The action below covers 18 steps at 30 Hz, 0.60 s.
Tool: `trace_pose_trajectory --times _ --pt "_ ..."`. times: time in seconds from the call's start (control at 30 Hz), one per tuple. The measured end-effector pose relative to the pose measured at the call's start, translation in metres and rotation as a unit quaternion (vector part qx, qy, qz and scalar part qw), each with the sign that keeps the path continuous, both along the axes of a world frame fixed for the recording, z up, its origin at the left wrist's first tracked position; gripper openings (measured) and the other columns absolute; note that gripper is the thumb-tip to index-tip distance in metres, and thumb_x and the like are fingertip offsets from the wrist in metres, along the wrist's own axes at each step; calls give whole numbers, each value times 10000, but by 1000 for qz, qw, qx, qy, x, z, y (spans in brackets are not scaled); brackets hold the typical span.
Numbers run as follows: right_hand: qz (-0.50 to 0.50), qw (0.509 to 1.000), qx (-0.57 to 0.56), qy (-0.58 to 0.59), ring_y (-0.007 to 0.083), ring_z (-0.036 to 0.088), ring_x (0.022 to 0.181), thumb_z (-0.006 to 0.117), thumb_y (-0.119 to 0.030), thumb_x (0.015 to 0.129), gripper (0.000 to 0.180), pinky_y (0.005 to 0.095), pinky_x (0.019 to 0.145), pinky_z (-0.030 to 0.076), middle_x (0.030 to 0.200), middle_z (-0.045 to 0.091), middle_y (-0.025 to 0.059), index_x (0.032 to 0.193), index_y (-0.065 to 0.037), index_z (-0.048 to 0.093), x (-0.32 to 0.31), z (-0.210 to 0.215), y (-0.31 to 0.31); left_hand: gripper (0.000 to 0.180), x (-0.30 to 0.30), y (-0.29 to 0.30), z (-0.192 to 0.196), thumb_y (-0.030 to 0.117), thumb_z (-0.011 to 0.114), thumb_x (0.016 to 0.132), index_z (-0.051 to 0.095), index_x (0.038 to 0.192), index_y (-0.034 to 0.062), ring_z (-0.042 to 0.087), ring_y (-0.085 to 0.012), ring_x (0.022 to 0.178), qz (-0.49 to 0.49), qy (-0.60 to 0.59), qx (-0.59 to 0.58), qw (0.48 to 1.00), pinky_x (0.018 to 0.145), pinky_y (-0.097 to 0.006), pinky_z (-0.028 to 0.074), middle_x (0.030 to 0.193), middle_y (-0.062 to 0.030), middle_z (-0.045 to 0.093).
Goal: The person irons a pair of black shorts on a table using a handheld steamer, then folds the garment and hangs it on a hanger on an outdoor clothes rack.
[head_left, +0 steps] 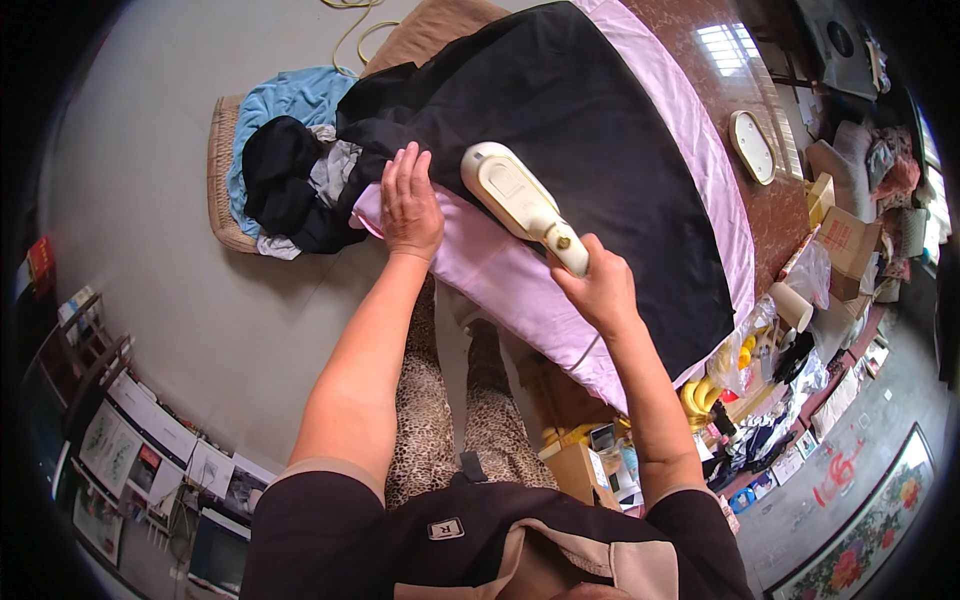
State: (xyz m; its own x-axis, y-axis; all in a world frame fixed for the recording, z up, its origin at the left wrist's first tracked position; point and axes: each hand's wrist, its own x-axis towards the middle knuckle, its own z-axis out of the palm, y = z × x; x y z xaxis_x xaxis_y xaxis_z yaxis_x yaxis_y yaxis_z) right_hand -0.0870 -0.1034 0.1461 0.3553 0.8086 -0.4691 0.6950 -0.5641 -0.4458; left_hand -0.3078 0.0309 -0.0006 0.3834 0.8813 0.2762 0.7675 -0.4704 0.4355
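A cream clothes iron (515, 190) rests on or just above a large black cloth (590, 130); I cannot tell whether it touches. My right hand (600, 285) is wrapped round its handle, and a grey cord hangs below that hand. Under the black cloth lies a pink cloth (500, 265), showing along the near edge and the far right edge. My left hand (412, 205) is flat with its fingers stretched out, on the near left edge where black meets pink. Just left of it, part of the black cloth bunches up with some grey lining.
A wicker stool (222, 180) with a blue cloth (290, 100) stands at the left, under the bunched cloth. A cream oval tray (752, 147) sits on the reddish-brown tabletop (700, 40). Bananas (700, 398), boxes and plastic bags crowd the right side. A yellow cord lies at the top.
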Motion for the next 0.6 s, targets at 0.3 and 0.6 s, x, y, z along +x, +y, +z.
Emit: trace_pose_trajectory --times 0.3,0.6 --pt "28 999 8 -30 410 664 759 765 -345 778 364 487 655 524 769 674 206 873 -57 563 9 1 -19 436 0 -1 -4 1 503 907 521 1342 16 460 -331 1351 16 -22 4 1000 1170 -464 337 1434 -142 514" --pt "53 998 4 -35 408 666 742 771 -357 780 370 489 651 523 758 672 198 880 -68 562 30 -9 -32 492 -2 0 -2 -30 497 888 492 1378 12 455 -344 1359 27 -59 -4 998 1160 -476 353 1424 -144 520"
